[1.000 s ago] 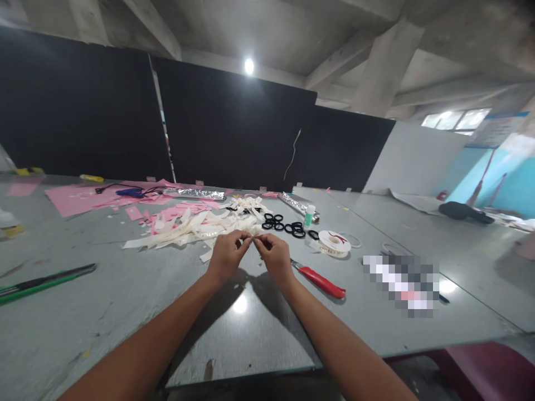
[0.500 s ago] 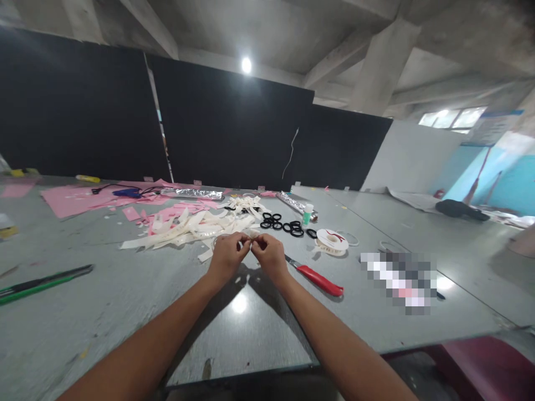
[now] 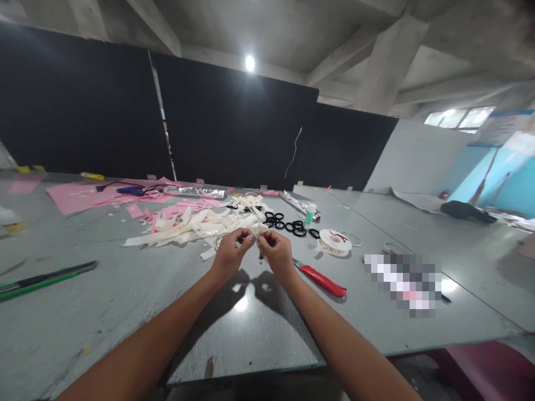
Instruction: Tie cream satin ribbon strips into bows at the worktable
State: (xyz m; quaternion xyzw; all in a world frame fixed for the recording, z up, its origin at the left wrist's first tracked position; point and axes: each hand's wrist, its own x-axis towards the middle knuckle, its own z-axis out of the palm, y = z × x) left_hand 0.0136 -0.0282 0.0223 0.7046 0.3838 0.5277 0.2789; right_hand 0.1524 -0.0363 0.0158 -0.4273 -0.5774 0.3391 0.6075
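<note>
Above table (image 3: 137,301), hands (image 3: 230,252) (image 3: 276,252) wider apart now, pinching pale scrap (image 3: 259,229), perhaps ribbon.

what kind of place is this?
Likely a small craft workshop or factory floor: a long grey worktable, a white ribbon spool lying on it, and a bare concrete ceiling with exposed beams.

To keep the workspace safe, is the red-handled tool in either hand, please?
No, the red-handled tool lies on the table beside the right hand.

1 ceiling lamp (image 3: 249,63) shines above black panels (image 3: 225,122).
</note>
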